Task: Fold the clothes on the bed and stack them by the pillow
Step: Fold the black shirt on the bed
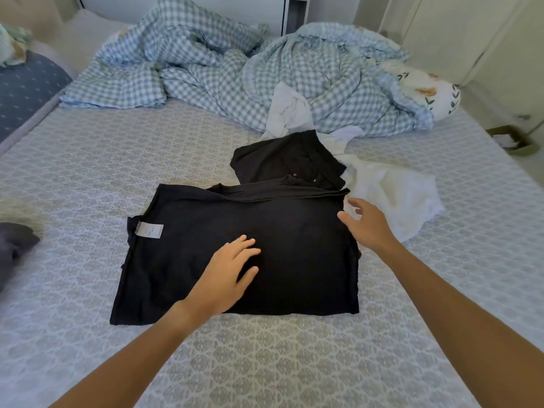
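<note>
Hands (226, 269) flat (perhaps pressing), black shirt (206, 231)

I see pale walls (441, 33) from 12 to 2 o'clock; a blue-cushioned seat (26, 89) at 10 o'clock.

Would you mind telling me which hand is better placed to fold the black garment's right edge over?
Right, probably. The right hand hovers open at the black garment's right edge, while the left hand lies flat mid-cloth, pinning it.
</note>
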